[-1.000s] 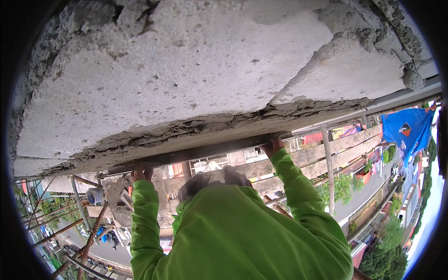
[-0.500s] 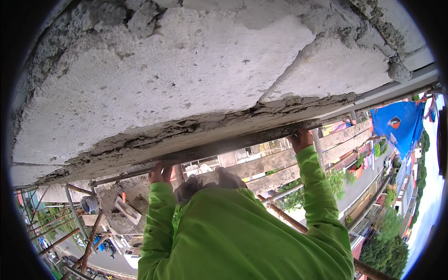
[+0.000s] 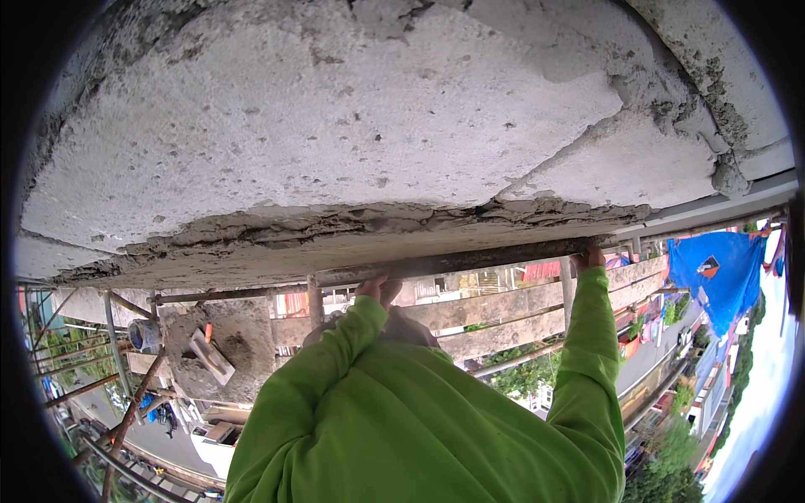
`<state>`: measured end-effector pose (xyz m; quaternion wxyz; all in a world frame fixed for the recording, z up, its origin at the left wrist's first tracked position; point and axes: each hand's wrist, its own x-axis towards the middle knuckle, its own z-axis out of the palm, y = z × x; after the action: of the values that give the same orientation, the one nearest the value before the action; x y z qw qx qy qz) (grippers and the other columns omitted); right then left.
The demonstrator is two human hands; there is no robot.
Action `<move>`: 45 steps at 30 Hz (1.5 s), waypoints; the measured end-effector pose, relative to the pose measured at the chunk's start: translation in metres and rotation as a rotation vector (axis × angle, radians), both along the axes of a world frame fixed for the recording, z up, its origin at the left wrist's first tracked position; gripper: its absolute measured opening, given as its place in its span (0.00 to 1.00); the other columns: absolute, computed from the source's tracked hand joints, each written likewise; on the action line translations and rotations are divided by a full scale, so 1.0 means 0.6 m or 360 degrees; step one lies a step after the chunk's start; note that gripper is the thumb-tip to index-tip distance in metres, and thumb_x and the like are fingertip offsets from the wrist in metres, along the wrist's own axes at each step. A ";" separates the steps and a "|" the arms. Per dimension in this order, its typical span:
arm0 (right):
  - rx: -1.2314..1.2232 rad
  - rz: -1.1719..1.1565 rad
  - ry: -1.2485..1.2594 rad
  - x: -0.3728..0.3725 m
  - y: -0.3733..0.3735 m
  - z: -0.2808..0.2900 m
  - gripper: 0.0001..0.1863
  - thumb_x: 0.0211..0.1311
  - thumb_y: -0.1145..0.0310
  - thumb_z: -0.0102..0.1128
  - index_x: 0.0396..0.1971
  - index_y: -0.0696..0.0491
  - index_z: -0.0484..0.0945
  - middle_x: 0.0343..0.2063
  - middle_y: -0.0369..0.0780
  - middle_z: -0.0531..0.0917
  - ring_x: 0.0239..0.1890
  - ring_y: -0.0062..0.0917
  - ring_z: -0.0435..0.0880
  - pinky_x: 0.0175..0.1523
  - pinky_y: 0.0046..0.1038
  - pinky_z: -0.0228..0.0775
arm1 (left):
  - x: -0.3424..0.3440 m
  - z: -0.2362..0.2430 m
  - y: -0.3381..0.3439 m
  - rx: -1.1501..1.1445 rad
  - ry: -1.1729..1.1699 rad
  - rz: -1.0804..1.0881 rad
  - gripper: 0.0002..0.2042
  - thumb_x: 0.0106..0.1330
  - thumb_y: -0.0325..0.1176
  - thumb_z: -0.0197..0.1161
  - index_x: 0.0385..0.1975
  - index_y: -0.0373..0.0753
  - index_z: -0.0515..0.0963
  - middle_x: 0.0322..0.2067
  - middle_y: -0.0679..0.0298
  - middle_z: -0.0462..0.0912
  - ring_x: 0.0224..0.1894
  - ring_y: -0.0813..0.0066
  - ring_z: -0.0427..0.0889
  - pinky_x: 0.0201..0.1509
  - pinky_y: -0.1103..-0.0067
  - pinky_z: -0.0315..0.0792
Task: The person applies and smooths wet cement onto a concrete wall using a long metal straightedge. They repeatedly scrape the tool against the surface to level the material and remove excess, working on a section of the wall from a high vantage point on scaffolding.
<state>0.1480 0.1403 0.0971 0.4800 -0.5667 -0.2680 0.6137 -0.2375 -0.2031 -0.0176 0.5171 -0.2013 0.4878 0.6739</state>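
A long, dark, mortar-stained straightedge [image 3: 470, 259] lies along the underside of the rough concrete ledge [image 3: 352, 134], whose lower edge carries a ragged strip of mortar [image 3: 352, 221]. My right hand [image 3: 589, 258] is closed round the bar's right end. Farther left, below the bar, my left hand [image 3: 379, 289] is raised with its fingers against it; the ledge and bar partly hide the grip. Both arms reach up in green sleeves. A finishing trowel with an orange handle [image 3: 212, 357] rests lower left on a mortar-covered board [image 3: 251, 335].
Scaffold planks [image 3: 503, 310] run behind my body, with poles [image 3: 132, 407] at the left. A bucket [image 3: 144, 334] stands beside the mortar board. At the right hangs a blue tarp [image 3: 721, 277]. A street with greenery [image 3: 671, 453] lies far below.
The straightedge and both hands have shifted to the right along the ledge. My left hand has come closer to my right hand. The view has also tilted slightly.
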 end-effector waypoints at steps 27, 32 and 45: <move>0.0229 0.0186 0.0155 -0.297 -0.282 0.207 0.08 0.47 0.75 0.42 0.27 0.60 0.69 0.24 0.43 0.74 0.29 0.33 0.74 0.34 0.38 0.72 | -0.261 0.300 -0.215 -0.0097 0.0236 0.0147 0.07 0.50 0.28 0.53 0.28 0.33 0.72 0.25 0.58 0.76 0.26 0.69 0.76 0.29 0.79 0.74; 0.0078 0.0262 0.0410 -0.362 -0.325 0.237 0.09 0.49 0.75 0.41 0.31 0.59 0.67 0.30 0.42 0.73 0.32 0.33 0.73 0.37 0.40 0.70 | -0.304 0.329 -0.264 -0.0074 0.0386 0.0349 0.09 0.49 0.27 0.54 0.29 0.30 0.71 0.23 0.58 0.74 0.24 0.69 0.75 0.26 0.80 0.74; -0.0818 0.1149 0.0498 -0.498 -0.528 0.099 0.09 0.51 0.75 0.45 0.34 0.57 0.67 0.36 0.41 0.70 0.45 0.34 0.67 0.51 0.41 0.60 | -0.309 0.160 -0.626 -0.0626 0.0494 0.1387 0.10 0.52 0.34 0.56 0.26 0.32 0.69 0.24 0.58 0.74 0.25 0.64 0.76 0.27 0.70 0.76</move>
<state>-0.1507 -0.1763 0.1563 0.1144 -0.4383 -0.2117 0.8660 -0.4231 -0.5784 0.0785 0.0612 -0.3772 0.5473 0.7446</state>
